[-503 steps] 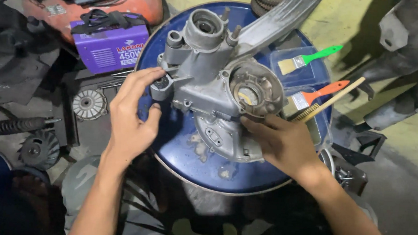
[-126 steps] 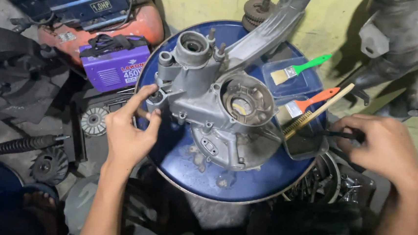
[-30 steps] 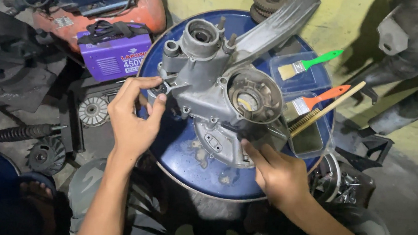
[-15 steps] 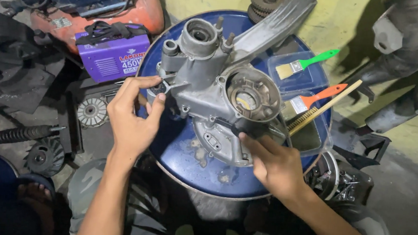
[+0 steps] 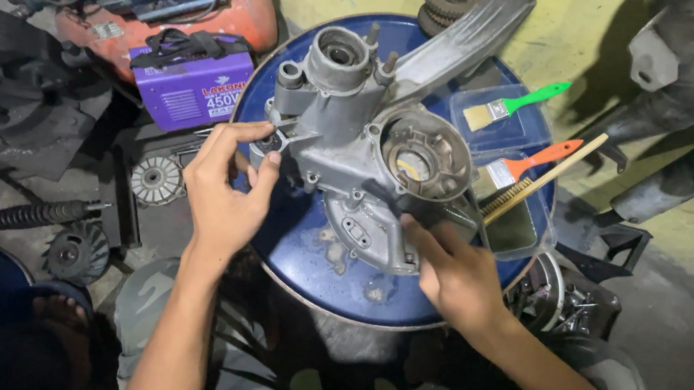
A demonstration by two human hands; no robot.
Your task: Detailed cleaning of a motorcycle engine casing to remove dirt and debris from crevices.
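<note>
A grey metal engine casing (image 5: 343, 130) lies on the blue drum top (image 5: 310, 258). My left hand (image 5: 229, 191) is at the casing's left side, thumb and fingers pinched on a small dark round part (image 5: 270, 143) against the housing. My right hand (image 5: 459, 276) comes in from the lower right and grips a dark tool (image 5: 399, 207). The tool's tip lies on the casing just below the round bearing opening (image 5: 418, 163). A long grey arm of the casing (image 5: 464, 36) reaches to the upper right.
A clear plastic tray (image 5: 524, 228) at the drum's right holds a green-handled brush (image 5: 516, 107), an orange-handled brush (image 5: 532, 161) and a wooden wire brush (image 5: 543, 180). A purple box (image 5: 195, 91), an orange tank (image 5: 245, 17), round gear parts (image 5: 155, 179) and a coil spring (image 5: 24, 216) lie left.
My right hand has moved up from the drum's front edge onto the casing, bringing the dark tool under the bearing opening. My left hand has stayed pinched at the casing's left side.
</note>
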